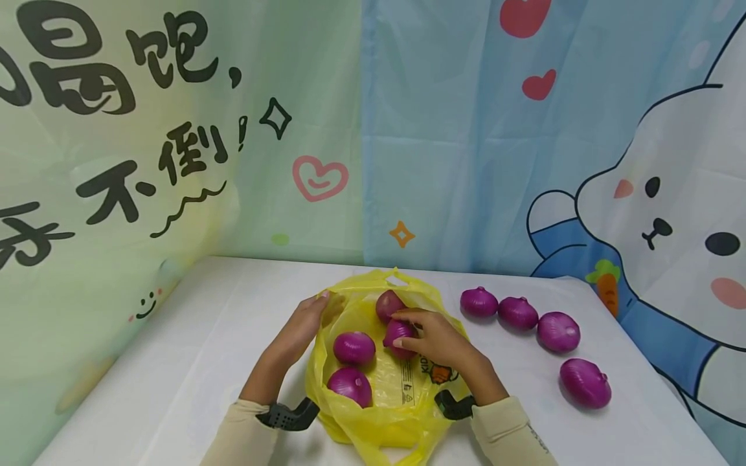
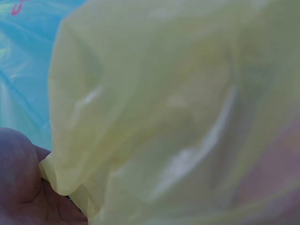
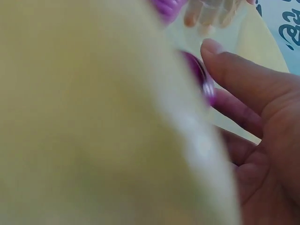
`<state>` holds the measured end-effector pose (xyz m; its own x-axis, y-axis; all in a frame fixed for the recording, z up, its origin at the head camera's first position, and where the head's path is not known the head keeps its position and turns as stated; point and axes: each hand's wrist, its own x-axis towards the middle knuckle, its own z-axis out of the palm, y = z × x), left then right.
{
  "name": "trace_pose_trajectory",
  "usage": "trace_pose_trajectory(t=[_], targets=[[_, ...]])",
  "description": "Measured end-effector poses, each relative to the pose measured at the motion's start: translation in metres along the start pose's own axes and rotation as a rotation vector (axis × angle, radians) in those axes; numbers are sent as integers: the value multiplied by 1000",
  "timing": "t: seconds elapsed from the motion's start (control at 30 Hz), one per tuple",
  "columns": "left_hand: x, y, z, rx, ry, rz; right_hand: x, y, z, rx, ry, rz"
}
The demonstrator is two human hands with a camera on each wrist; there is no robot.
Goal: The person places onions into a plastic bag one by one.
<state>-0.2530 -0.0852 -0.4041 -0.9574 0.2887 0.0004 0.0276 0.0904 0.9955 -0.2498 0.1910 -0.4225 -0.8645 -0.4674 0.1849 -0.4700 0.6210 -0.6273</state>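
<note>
A yellow plastic bag [image 1: 379,424] lies spread open on the white table. My left hand [image 1: 300,327] holds its left rim, and in the left wrist view a fold of the bag [image 2: 58,173] sits between thumb and fingers. Inside the bag, my right hand [image 1: 437,336] grips a purple onion [image 1: 400,335] between thumb and fingers; the right wrist view shows part of that onion [image 3: 199,77] beside the thumb. Just behind it is a darker reddish onion [image 1: 388,304]. Toward the bag's left side are an onion [image 1: 354,348] and, nearer me, another onion [image 1: 351,386].
On the table to the right of the bag, an onion [image 1: 479,302], a second onion [image 1: 518,313] and a third onion [image 1: 558,332] form a slanting row. A further onion [image 1: 585,383] lies nearer me. A printed curtain [image 1: 431,162] hangs behind the table [image 1: 233,323].
</note>
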Motion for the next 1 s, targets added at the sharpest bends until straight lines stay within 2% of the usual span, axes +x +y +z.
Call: trace_pose_trajectory(t=[0.17,0.43,0.57,0.67,0.83,1.0], targets=[[-1,2,0,0,0,6,-2,0,-5,27,51,-28],[0,0,0,-5,-13,16,-7,-7,-24,235,140,3],[0,0,-1,0,-13,12,-11,-6,-36,304,206,1],[-1,0,0,11,-5,5,-14,-3,-45,298,276,-1],[-2,0,1,21,-2,10,-18,3,-56,224,396,38],[-2,0,1,24,1,6,-22,17,-62,162,445,128]])
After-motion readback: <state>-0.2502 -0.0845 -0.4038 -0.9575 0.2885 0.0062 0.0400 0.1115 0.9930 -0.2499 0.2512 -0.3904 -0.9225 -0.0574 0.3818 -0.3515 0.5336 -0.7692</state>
